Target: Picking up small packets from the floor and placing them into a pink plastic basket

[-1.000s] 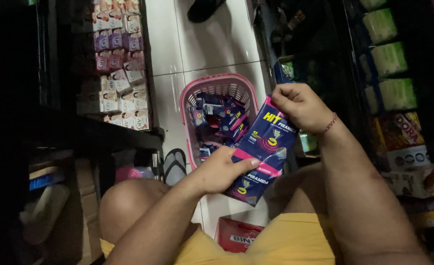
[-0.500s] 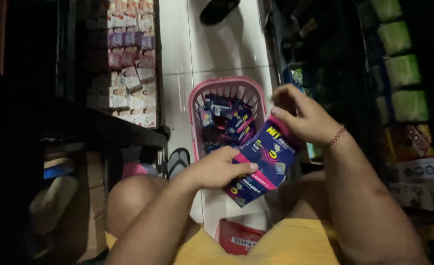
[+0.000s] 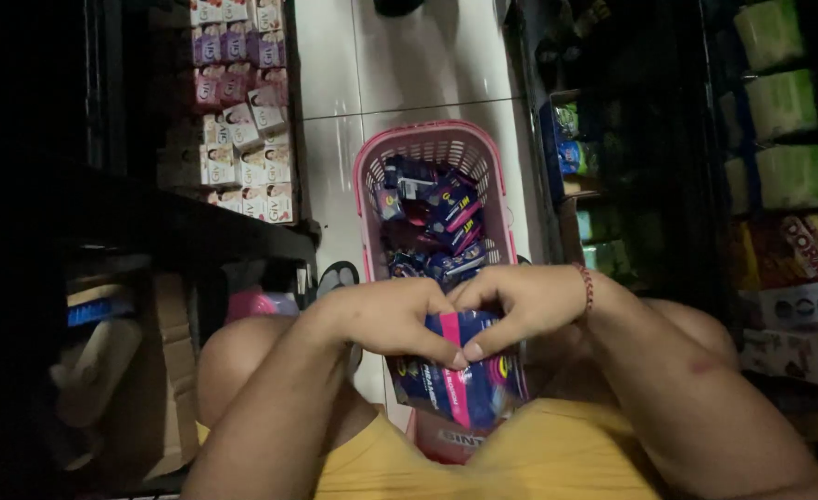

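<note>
Both hands grip one blue and pink packet (image 3: 460,380) low in the head view, just above my lap. My left hand (image 3: 395,315) closes over its upper left part. My right hand (image 3: 515,301) closes over its upper right part, and the thumbs meet at the packet's middle. A red bracelet (image 3: 586,285) circles my right wrist. Beyond the hands a pink plastic basket (image 3: 432,139) stands on the white tiled floor, holding several similar blue and pink packets (image 3: 437,222).
Shelves with stacked small boxes (image 3: 237,102) stand at the left. Shelves with green and colourful packages (image 3: 784,148) line the right. A cardboard box (image 3: 163,370) sits at lower left, a dark sandal (image 3: 335,276) lies beside the basket, and a red packet (image 3: 450,440) shows by my knees.
The packet has come down from over the basket toward my lap. My right hand moved from the packet's top corner down beside my left hand, and both now close over it.
</note>
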